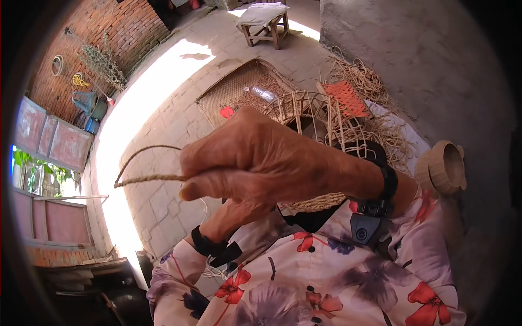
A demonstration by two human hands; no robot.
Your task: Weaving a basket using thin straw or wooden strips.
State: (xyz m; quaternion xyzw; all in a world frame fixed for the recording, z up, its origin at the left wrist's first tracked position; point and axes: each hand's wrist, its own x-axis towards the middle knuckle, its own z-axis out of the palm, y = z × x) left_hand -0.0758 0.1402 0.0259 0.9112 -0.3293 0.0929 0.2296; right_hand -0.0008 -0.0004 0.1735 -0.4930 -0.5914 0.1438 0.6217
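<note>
My right hand (261,152) is raised in front of my chest, its arm crossing from the right. Its thumb and fingers are pinched together on a twisted straw cord (149,179). The cord sticks out to the left and bends back in a narrow loop. Behind and below it is my left hand (235,216), whose fingers are covered by the right hand, so its grip does not show. Beyond my right forearm stands a partly woven basket (338,122) with open upright ribs; its tightly woven part (321,202) shows beneath the forearm.
A shallow woven tray (220,92) lies on the floor ahead, with a clear plastic bottle (264,94) on it. Loose straw strands (361,81) lie by the wall, next to an orange woven piece (348,99). A small round basket (441,165) is at right. Farther off stands a wooden stool (266,24).
</note>
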